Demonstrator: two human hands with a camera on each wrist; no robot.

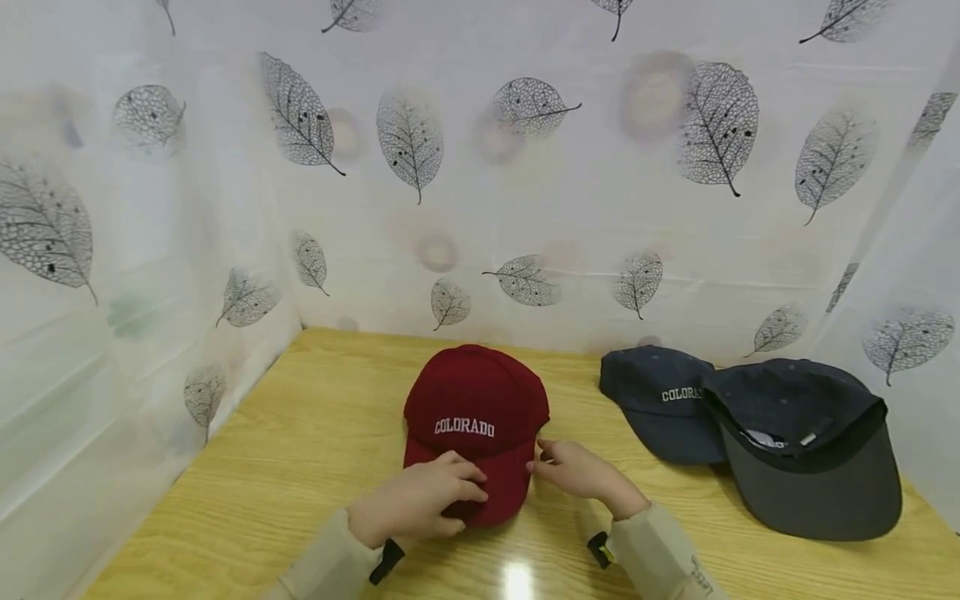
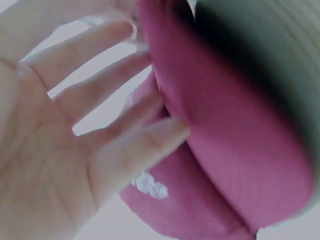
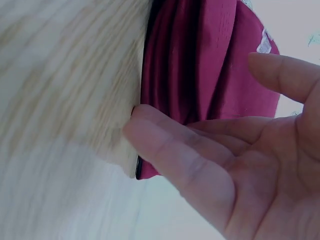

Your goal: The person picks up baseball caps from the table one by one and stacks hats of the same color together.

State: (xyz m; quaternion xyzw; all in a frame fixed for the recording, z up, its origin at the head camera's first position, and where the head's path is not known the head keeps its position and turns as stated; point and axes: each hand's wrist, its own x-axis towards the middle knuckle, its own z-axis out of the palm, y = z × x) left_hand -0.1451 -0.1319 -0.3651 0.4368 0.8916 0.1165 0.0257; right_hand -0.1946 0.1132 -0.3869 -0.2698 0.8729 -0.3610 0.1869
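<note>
A red baseball cap (image 1: 480, 385) with white COLORADO lettering sits upright on the wooden table, its brim facing me. Over the left part of that brim lies my left hand (image 1: 417, 498), fingers spread and slightly bent. In the left wrist view, the thumb and fingertips of this hand (image 2: 65, 135) meet or nearly meet the cap (image 2: 235, 135); firm contact cannot be told. Close by the brim's right edge is my right hand (image 1: 583, 475). The right wrist view has its fingers (image 3: 175, 155) extended low beside the cap (image 3: 177, 60), with thumb apart and nothing gripped.
To the right stand two dark navy caps: one (image 1: 654, 379) upright with COLORADO lettering, partly covered by another (image 1: 806, 492) tipped to expose its inside and grey under-brim. A white leaf-printed curtain (image 1: 480, 208) borders the wooden table (image 1: 300, 442) at back and sides.
</note>
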